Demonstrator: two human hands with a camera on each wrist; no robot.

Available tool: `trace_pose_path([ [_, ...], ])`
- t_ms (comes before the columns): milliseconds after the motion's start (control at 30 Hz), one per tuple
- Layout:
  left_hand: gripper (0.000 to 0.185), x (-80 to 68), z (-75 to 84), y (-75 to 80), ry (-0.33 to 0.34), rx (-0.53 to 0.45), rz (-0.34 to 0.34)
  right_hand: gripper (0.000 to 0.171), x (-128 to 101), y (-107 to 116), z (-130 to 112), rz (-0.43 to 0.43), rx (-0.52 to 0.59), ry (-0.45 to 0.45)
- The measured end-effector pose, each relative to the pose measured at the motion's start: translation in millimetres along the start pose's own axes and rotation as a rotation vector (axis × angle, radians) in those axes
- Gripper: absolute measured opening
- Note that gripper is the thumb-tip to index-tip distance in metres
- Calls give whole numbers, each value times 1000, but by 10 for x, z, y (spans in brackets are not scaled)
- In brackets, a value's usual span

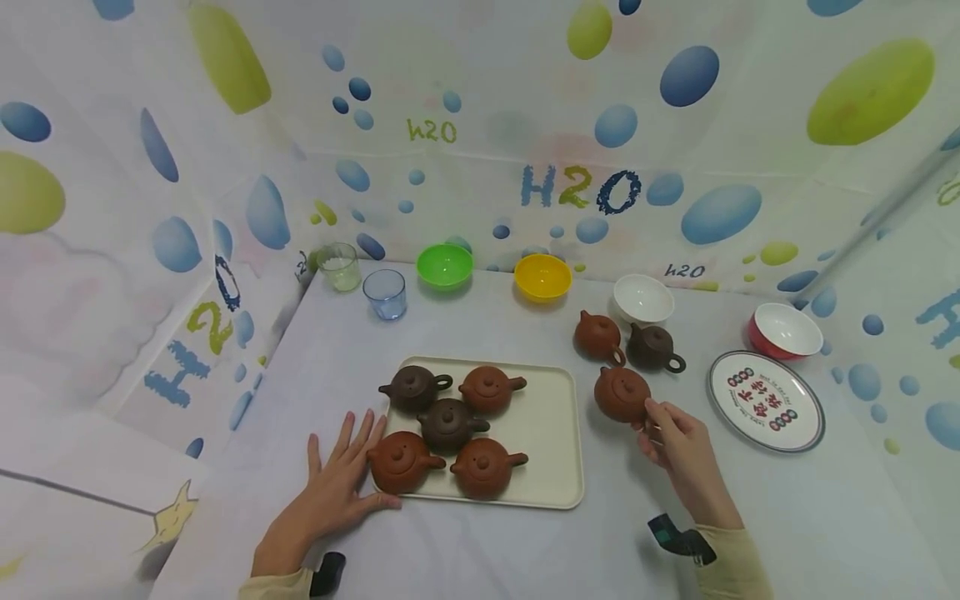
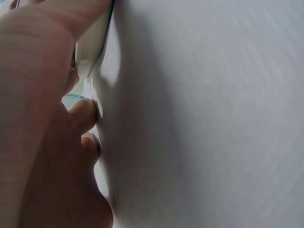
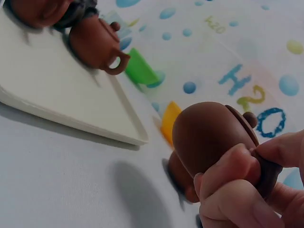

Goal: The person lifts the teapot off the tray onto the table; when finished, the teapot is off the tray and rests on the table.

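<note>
Counter [image 1: 525,550] — white cloth, bare stretch in front of the tray.
Tray [image 1: 551,433] — cream, five teapots crowding its left half, right half bare.
Plate [image 1: 765,402] — well right of the tray.
Two teapots [image 1: 628,342] — behind the tray's right corner.
Left hand [image 1: 337,487] — flat on the counter, fingers straight, tips touching the tray's left edge.
Right hand [image 1: 678,446] — grip pinching the brown teapot [image 1: 622,393] by its handle, just right of the tray.
</note>
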State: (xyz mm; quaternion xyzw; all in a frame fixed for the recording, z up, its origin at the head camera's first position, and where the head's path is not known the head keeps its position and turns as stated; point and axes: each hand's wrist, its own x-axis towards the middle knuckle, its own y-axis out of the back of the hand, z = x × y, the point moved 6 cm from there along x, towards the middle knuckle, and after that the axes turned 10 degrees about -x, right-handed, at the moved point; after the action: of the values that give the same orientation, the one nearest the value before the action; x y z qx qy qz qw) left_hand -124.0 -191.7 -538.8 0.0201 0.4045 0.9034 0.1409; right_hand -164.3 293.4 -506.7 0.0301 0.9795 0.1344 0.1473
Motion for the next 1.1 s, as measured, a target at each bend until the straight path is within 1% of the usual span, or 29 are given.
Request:
trace_pose_path([
  [167,127,0,3,5,-3,10,4,42,265,-117,-4,-22,-24,-25],
  [300,126,-6,1,-2,-2,3,5,40,421,-189,29,8,-13,-43],
  [500,126,0,-6,-14,2,14,-3,40,546,-233,89,71,26,-59],
  [700,125,-1,16,10,-3,11,1,39,603,-250,149,85,25,-77],
  [767,125,2,20,11,-5,15,1,40,603,-248,158,84,7,-85],
  [800,125,5,20,11,-6,17,0,40,602,-240,157,87,-19,-86],
  [1000,125,19,17,8,-9,4,1,44,601,-170,105,95,-217,-81],
  [1100,126,16,8,4,1,3,-3,44,597,-165,93,81,-238,-96],
])
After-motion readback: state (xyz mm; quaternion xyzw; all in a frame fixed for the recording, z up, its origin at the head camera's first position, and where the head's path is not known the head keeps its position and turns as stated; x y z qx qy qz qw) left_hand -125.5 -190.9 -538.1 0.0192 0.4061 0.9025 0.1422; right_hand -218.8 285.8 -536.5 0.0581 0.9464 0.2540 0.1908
